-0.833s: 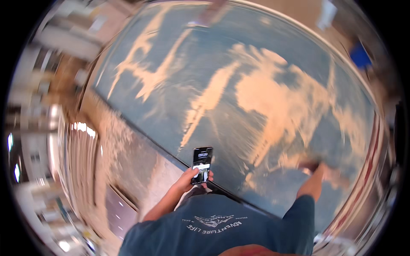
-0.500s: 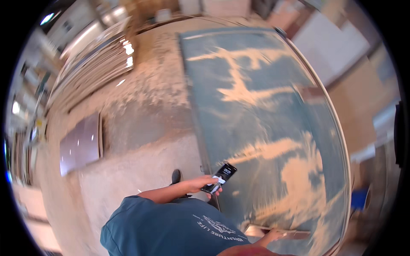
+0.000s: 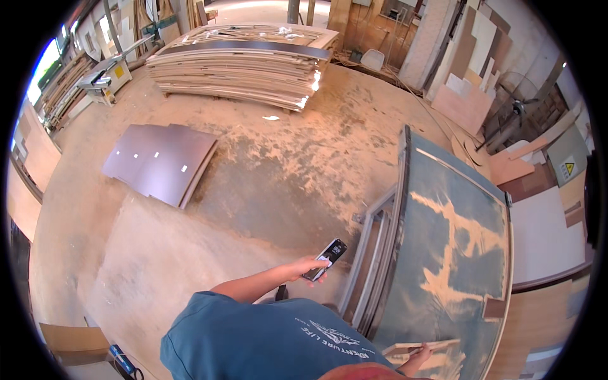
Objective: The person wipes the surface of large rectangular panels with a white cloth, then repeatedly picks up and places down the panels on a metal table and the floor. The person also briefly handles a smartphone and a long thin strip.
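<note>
My left hand [image 3: 305, 268] is closed around a black smartphone [image 3: 330, 254] with its screen lit, held out in front of my body beside the table. Lower right, over the near part of a blue-green table [image 3: 423, 244], my right hand [image 3: 415, 361] grips a light wooden strip [image 3: 437, 346]. Some of the strip is hidden behind my fingers and my shirt. Sawdust [image 3: 451, 244] lies in pale streaks across the tabletop, and a small brown board piece [image 3: 494, 308] rests near its right edge.
Purple-brown panels [image 3: 158, 161] lie on the dusty floor to the left. Farther back stands a large stack of boards [image 3: 234, 76]. A machine [image 3: 104, 79] stands far left, a fan [image 3: 518, 104] far right. Boards [image 3: 548, 234] lie beyond the table; a blue tool [image 3: 123, 362] sits lower left.
My view has swung left, so the table now appears farther right and the board stack nearer the middle. Both hands keep hold of the smartphone and the wooden strip.
</note>
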Motion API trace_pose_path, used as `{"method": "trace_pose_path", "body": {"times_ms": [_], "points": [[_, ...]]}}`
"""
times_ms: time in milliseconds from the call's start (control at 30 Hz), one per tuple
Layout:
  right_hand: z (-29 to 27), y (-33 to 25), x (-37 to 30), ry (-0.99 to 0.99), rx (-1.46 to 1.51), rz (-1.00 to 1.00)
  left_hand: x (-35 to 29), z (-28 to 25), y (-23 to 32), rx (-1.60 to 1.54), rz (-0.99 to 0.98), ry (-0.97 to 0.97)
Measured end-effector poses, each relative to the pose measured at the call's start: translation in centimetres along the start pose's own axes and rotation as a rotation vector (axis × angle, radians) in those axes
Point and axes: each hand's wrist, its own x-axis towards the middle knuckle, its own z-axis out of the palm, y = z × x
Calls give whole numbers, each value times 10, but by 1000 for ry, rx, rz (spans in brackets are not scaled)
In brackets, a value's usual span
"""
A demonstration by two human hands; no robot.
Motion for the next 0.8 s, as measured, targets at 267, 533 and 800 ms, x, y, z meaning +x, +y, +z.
{"method": "trace_pose_path", "body": {"times_ms": [267,533,800], "points": [[340,-65,26,-247,3,-80,140,-161,159,-64,133,204],[728,-136,25,-735,-19,-186,191,-368,216,375,-201,832],[1100,-170,29,-1106,-260,-475,211,-496,138,81,-601,991]]}}
